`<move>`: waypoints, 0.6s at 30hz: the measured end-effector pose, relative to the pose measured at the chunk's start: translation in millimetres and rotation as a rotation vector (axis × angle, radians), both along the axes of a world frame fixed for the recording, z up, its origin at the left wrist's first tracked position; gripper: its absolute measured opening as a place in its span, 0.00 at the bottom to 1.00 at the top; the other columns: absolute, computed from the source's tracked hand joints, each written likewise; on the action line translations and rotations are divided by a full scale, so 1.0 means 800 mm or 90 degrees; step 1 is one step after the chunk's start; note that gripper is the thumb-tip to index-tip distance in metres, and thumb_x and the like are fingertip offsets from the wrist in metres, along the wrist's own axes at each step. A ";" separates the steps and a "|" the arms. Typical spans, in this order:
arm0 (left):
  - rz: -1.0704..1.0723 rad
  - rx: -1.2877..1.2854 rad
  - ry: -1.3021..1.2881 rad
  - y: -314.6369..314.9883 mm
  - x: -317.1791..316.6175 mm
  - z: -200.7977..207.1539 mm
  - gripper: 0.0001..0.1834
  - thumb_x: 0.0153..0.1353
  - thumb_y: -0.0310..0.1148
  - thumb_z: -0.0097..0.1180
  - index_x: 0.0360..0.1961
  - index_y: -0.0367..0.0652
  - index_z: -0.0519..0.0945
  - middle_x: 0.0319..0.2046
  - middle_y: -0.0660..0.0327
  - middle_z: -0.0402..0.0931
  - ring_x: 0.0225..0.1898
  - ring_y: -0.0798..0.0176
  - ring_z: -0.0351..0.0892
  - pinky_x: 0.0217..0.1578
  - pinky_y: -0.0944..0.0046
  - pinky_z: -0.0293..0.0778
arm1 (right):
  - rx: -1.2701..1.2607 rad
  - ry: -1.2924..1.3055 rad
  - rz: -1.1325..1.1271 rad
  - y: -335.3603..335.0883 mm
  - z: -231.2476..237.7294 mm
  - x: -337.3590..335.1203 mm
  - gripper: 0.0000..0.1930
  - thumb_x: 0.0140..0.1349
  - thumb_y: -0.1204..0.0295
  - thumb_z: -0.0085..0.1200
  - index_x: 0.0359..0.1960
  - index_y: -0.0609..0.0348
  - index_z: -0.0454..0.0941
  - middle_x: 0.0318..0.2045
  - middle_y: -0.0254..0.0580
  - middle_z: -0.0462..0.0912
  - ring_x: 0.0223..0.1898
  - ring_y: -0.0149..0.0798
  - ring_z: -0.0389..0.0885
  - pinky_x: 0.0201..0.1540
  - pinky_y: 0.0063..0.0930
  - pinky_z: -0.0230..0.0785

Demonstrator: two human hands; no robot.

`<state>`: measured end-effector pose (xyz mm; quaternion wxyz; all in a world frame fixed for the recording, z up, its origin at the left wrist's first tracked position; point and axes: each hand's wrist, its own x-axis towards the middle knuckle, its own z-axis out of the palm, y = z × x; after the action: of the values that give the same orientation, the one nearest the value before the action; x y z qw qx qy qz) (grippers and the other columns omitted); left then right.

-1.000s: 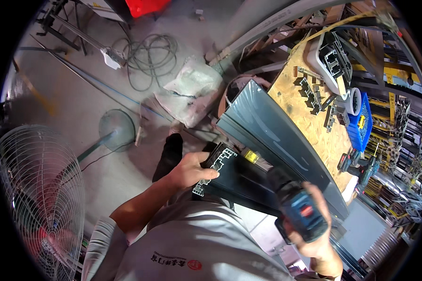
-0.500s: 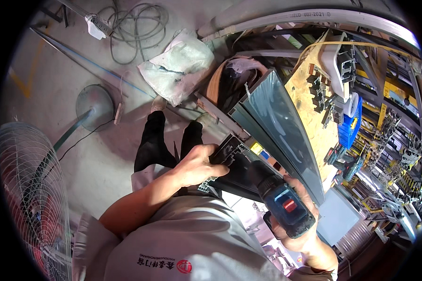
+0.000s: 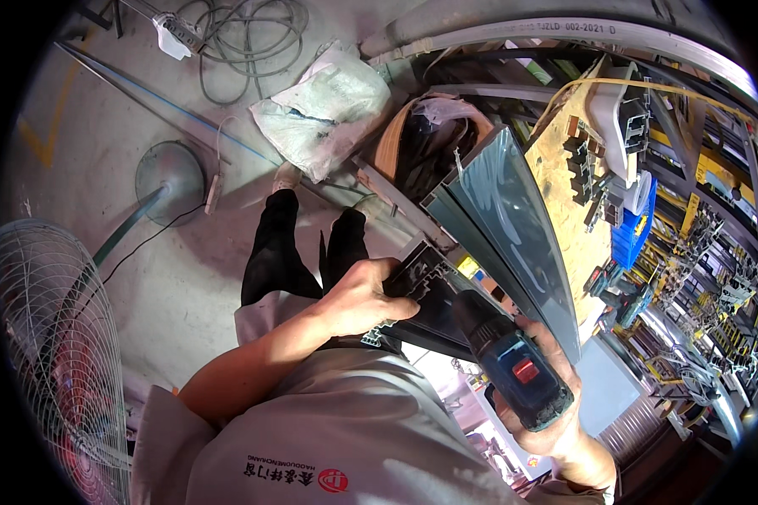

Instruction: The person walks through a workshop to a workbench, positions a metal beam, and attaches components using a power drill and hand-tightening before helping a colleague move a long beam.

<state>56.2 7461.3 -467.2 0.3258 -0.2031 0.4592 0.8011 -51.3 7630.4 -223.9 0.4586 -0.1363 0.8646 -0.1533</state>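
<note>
There is one left hand (image 3: 360, 299) and one right hand (image 3: 543, 421), one held profile (image 3: 438, 295), one held drill (image 3: 520, 370), at least one more drill (image 3: 632, 305), one surface (image 3: 573, 237), one fan (image 3: 63, 362), one sack (image 3: 328, 114), one cable coil (image 3: 251, 52), one blue bin (image 3: 628, 238).

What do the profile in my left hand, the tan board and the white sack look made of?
Profile: probably dark-coated aluminium; its thin end edges look silvery. Board: likely pressed wood flakes, unfinished, given its mottled surface. Sack: perhaps woven plastic, dull and crumpled; I can't make out a weave.
</note>
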 end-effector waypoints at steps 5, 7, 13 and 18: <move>-0.020 -0.002 0.015 -0.004 -0.003 0.000 0.26 0.49 0.35 0.70 0.45 0.25 0.80 0.35 0.53 0.81 0.39 0.63 0.78 0.43 0.61 0.74 | -0.030 0.004 0.023 -0.019 -0.012 -0.008 0.45 0.46 0.78 0.67 0.70 0.67 0.62 0.61 0.53 0.78 0.58 0.47 0.82 0.60 0.34 0.70; 0.020 -0.007 0.036 0.001 0.001 -0.001 0.24 0.50 0.35 0.68 0.43 0.25 0.80 0.30 0.52 0.79 0.34 0.62 0.77 0.39 0.60 0.74 | -0.042 0.011 -0.020 -0.030 -0.023 -0.005 0.43 0.44 0.82 0.62 0.68 0.70 0.63 0.55 0.52 0.81 0.54 0.42 0.83 0.59 0.31 0.71; 0.000 0.031 0.013 -0.005 -0.001 0.000 0.23 0.51 0.35 0.69 0.43 0.26 0.80 0.31 0.55 0.79 0.35 0.64 0.76 0.40 0.62 0.73 | -0.039 -0.029 -0.015 -0.032 -0.031 -0.009 0.45 0.43 0.82 0.62 0.69 0.68 0.63 0.55 0.53 0.81 0.54 0.47 0.84 0.59 0.31 0.71; 0.000 0.028 0.001 -0.005 -0.001 0.001 0.21 0.52 0.33 0.69 0.42 0.27 0.79 0.30 0.58 0.78 0.34 0.65 0.75 0.38 0.62 0.72 | 0.001 -0.033 0.003 -0.032 -0.031 -0.013 0.45 0.41 0.81 0.62 0.69 0.65 0.63 0.54 0.52 0.81 0.52 0.49 0.84 0.58 0.33 0.72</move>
<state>55.2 7457.1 -466.3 0.3297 -0.1956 0.4419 0.8110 -62.1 7604.9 -248.7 0.4816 -0.1342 0.8520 -0.1552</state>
